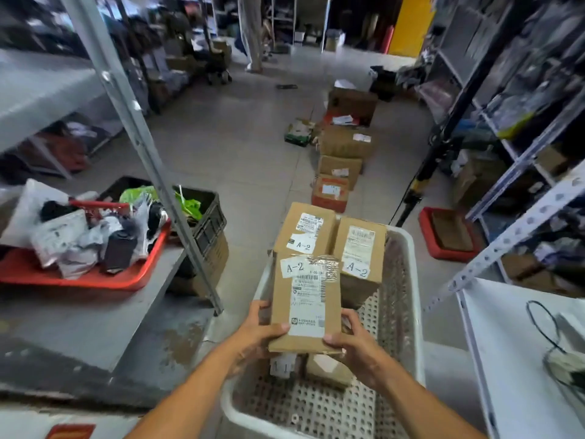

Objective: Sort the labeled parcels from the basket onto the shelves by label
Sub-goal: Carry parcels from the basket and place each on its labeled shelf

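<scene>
Parcel handling is at the lift stage: your left hand (253,331) and right hand (351,339) each grip a near corner of the held parcel (305,299), thumbs on its top face and fingers curled underneath, holding it just above the white basket (408,312). Its handwritten label (293,267) reads A-2. Note that the grip covers only the near end; the far end is unsupported, so the box could tip forward out of your hands and fall onto the parcels below if you swing it quickly. Two more boxes stand at the far end of the basket, the left parcel (304,229) and the right parcel (361,248), both marked A-2 and touching each other; the held parcel overlaps them in view, so a low carry may knock them. Smaller parcels (327,369) lie on the basket floor beneath your hands; their labels are not legible. To your left, a grey shelf (95,315) carries a red tray (79,280) of soft bags, and its metal upright (152,160) stands between you and that shelf space. To the right, a white shelf (512,343) holds a black cable (541,324). Farther ahead, a row of cartons (342,153) sits on the floor in the aisle and would obstruct a walk forward.
</scene>
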